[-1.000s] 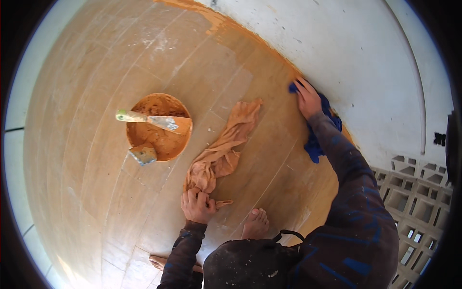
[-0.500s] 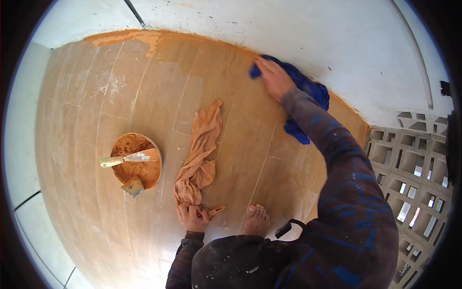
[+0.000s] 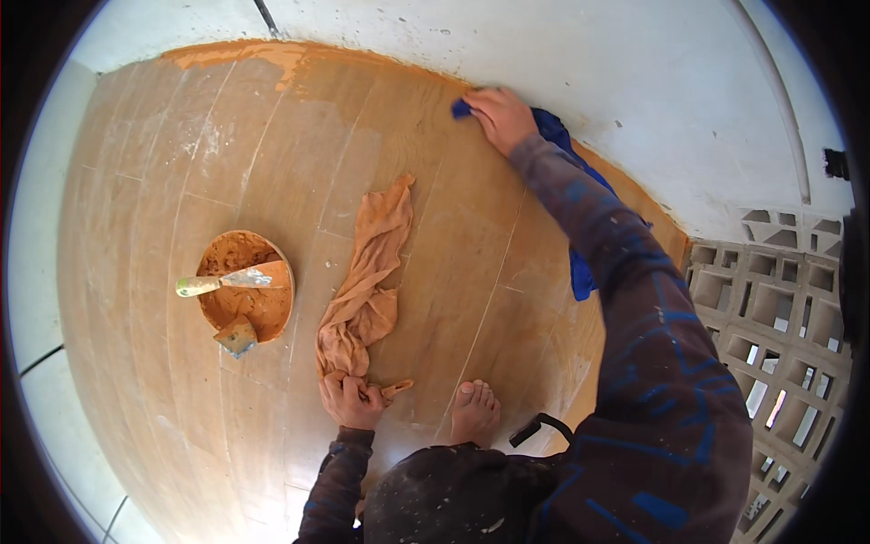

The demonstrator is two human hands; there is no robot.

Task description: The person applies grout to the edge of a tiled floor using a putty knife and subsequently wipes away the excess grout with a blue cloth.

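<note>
My right hand (image 3: pixel 501 118) reaches far out to the foot of the white wall, its fingers closed on a dark blue cloth (image 3: pixel 555 130). One corner of that cloth pokes out past my fingertips; the rest trails back under my forearm, partly hidden by it. Close to my body, my left hand (image 3: pixel 352 399) grips the near end of a long, crumpled orange-brown cloth (image 3: pixel 364 295), pressed against the floor. This cloth stretches away from me over the wood-look tiles (image 3: pixel 453 299).
Left of the orange-brown cloth stands a round tub (image 3: pixel 292 288) of orange paste, with a putty knife (image 3: pixel 237 279) across it and a second blade (image 3: pixel 237 337) at its near rim. Orange smears (image 3: pixel 290 65) line the wall's foot. Right, a pierced block wall (image 3: pixel 770 308). My bare foot (image 3: pixel 475 411) is nearby.
My right hand has moved slightly left along the wall's foot, drawing the blue cloth with it. The left hand keeps its hold on the orange-brown cloth; the whole view has shifted a little.
</note>
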